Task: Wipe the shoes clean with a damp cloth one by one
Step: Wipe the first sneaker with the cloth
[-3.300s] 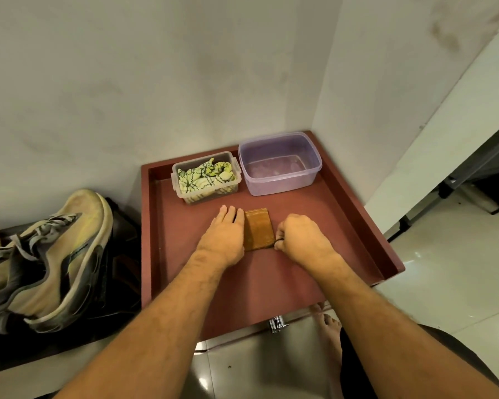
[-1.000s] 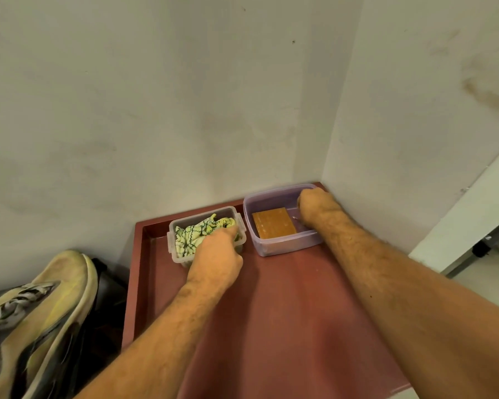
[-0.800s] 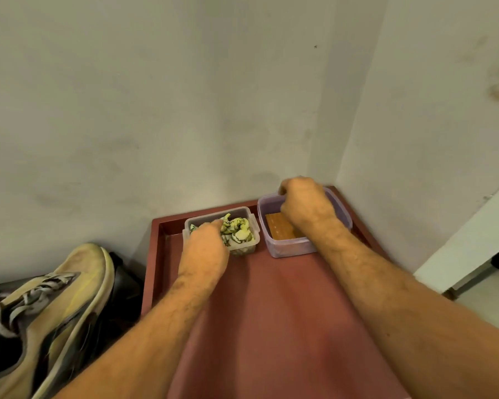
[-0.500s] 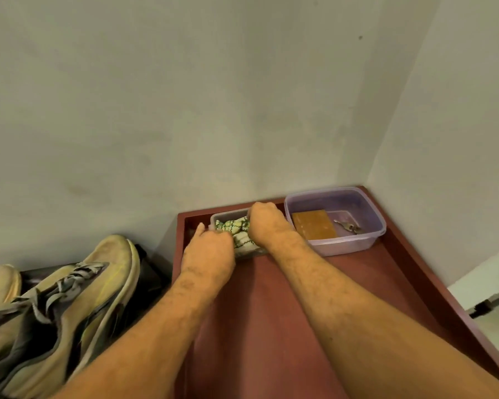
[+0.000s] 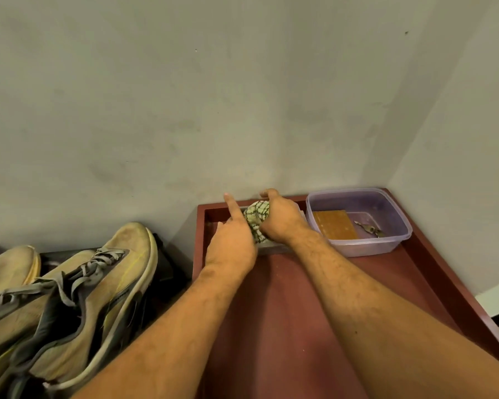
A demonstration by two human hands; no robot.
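Note:
A green-and-white patterned cloth [image 5: 257,218] is bunched up above a small clear container [image 5: 274,246] at the back of a red-brown tray [image 5: 285,326]. My right hand [image 5: 281,221] grips the cloth from the right. My left hand [image 5: 232,243] pinches its lower left part, with the index finger sticking straight up. Two dirty beige sneakers with grey laces [image 5: 78,298] lie on a dark surface to the left of the tray.
A purple-tinted plastic tub [image 5: 398,243] stands at the tray's back right, holding an orange-brown cloth [image 5: 333,228] and a small metal object [image 5: 369,228]. Grey walls close in behind and on the right. A strip of light floor shows at the far right.
The orange-brown cloth went from the tray into the purple tub. My right hand left the tub and crossed to the small container. Both hands have lifted the patterned cloth out of it.

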